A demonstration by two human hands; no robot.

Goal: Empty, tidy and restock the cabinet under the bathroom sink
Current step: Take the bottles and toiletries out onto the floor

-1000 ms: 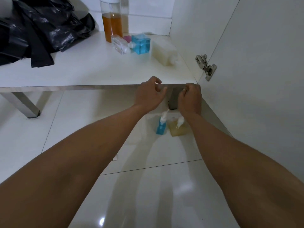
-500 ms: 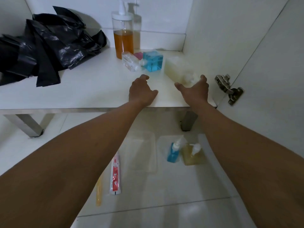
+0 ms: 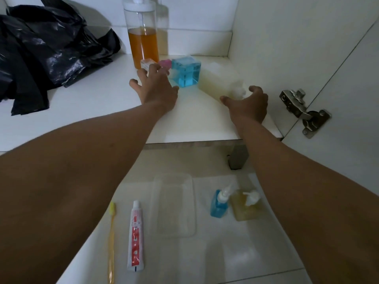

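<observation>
Both hands reach onto the white cabinet shelf (image 3: 102, 119). My left hand (image 3: 155, 89) has its fingers spread over a small clear bottle (image 3: 146, 64) lying beside a pink item (image 3: 165, 63) and a blue square bottle (image 3: 185, 72); whether it touches the clear bottle I cannot tell. My right hand (image 3: 247, 103) is open, with thumb and fingers either side of the pump end of a pale bottle (image 3: 217, 82) lying on its side. A tall pump bottle of amber liquid (image 3: 143, 44) stands at the back.
Black plastic bags (image 3: 47, 52) are heaped at the shelf's left. On the floor below lie a yellow toothbrush (image 3: 111, 242), a toothpaste tube (image 3: 135, 236), a clear tray (image 3: 173, 203), a blue pump bottle (image 3: 219, 202) and a yellow pump bottle (image 3: 247, 204). The open door's hinge (image 3: 303, 111) is at right.
Both hands have risen from the shelf's front edge and moved inward over the shelf, the left to the small bottles, the right to the lying pale bottle. The view tilted down and closer.
</observation>
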